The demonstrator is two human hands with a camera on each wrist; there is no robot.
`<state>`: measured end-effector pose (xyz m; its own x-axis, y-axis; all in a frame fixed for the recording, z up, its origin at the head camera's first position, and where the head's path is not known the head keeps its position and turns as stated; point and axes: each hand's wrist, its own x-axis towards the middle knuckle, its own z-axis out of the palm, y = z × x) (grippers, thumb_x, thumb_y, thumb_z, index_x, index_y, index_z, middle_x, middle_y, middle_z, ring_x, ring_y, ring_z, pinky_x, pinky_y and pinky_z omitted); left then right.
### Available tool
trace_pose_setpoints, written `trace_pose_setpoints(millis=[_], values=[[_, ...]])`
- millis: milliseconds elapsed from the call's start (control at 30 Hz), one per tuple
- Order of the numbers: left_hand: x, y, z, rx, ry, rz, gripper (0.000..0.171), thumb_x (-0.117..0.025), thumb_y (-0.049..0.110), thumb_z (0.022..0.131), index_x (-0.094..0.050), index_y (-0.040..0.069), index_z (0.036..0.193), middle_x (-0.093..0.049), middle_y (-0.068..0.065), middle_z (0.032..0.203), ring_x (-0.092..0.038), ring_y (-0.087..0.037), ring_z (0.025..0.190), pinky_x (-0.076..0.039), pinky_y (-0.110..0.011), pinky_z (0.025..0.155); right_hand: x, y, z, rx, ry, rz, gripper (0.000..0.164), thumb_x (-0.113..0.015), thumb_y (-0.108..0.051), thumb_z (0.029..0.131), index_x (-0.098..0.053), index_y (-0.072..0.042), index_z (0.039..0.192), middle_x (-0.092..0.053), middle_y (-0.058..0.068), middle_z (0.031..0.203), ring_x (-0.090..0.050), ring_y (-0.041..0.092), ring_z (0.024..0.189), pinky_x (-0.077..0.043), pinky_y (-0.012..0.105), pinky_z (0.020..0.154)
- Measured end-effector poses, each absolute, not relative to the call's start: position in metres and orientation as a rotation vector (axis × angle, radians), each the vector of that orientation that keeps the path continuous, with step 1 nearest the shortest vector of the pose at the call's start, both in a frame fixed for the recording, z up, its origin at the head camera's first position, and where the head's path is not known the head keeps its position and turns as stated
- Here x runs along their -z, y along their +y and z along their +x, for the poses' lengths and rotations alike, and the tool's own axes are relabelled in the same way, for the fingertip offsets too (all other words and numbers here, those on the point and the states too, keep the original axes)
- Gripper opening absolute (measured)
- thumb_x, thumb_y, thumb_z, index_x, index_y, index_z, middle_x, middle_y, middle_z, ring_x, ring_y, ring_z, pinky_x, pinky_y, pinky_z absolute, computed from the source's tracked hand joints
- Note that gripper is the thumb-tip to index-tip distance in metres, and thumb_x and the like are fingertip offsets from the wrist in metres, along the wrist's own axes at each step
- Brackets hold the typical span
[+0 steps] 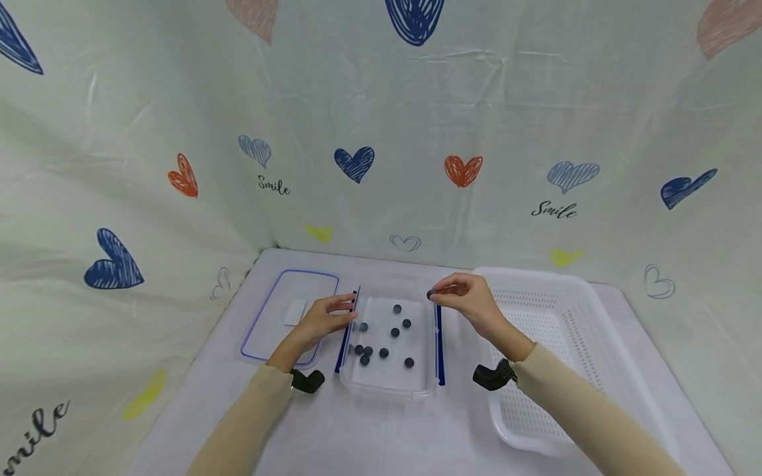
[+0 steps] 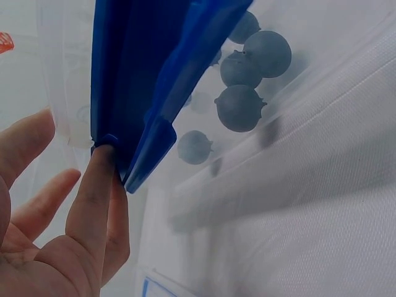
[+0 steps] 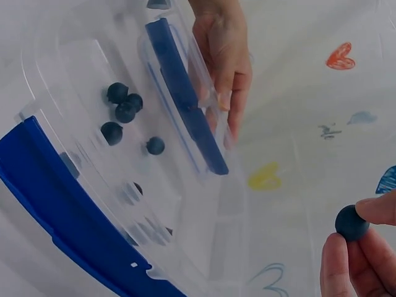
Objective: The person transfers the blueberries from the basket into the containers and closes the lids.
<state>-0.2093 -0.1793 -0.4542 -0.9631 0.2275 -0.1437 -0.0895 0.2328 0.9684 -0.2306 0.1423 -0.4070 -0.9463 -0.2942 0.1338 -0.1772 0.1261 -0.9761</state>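
Note:
A blueberry (image 3: pixel 352 223) is pinched between the thumb and fingers of my right hand (image 1: pixel 473 301), at the far right corner of a clear plastic container (image 1: pixel 387 393). Several blueberries (image 1: pixel 383 353) lie scattered on the container's floor, some clustered near its left wall. Along each long side hangs a blue latch flap (image 1: pixel 440 347). My left hand (image 1: pixel 324 320) touches the container's left side with mostly straight fingers. In the left wrist view, its fingertips rest against the end of the left blue flap (image 2: pixel 130 68).
A clear lid (image 1: pixel 268 304) with a blue seal lies left of the container, with a small white square (image 1: pixel 296 312) on it. To the right stands a large white perforated basket (image 1: pixel 512 436), partly under the right forearm. Behind the table hangs a heart-printed curtain (image 1: pixel 411 119).

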Motion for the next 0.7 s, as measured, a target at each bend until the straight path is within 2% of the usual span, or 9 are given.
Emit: trace_pose_setpoints(millis=[167,433,700], values=[[0.456,-0.179,-0.210,-1.793,2.264,0.121,0.053,-0.067,0.007,0.096,-0.048,-0.005,0.144,-0.050,-0.031,0.138,-0.056,-0.039,0.121,-0.052,-0.041,0.098,0.415,0.133,-0.230,1.919,2.279,-0.516,0.024,-0.078,0.003,0.083,-0.068,0.014,0.102,-0.069,0.021,0.099,-0.068,0.016,0.084,-0.057,0.027,0.078],[0.488,-0.184,-0.226,-1.817,2.263,0.098,0.055,-0.069,0.010,0.095,-0.048,-0.001,0.145,-0.050,-0.029,0.140,-0.056,-0.038,0.122,-0.052,-0.042,0.098,0.431,0.120,-0.223,1.837,2.300,-0.491,0.020,-0.079,0.002,0.082,-0.070,0.011,0.098,-0.072,0.016,0.094,-0.069,0.017,0.084,-0.057,0.028,0.077],[0.488,-0.186,-0.227,-1.820,2.255,0.114,0.058,-0.072,0.015,0.094,-0.049,0.001,0.145,-0.050,-0.028,0.141,-0.058,-0.035,0.121,-0.052,-0.040,0.097,0.437,0.115,-0.216,1.787,2.323,-0.480,0.021,-0.080,0.000,0.081,-0.070,0.011,0.096,-0.073,0.014,0.092,-0.069,0.018,0.083,-0.056,0.028,0.077]])
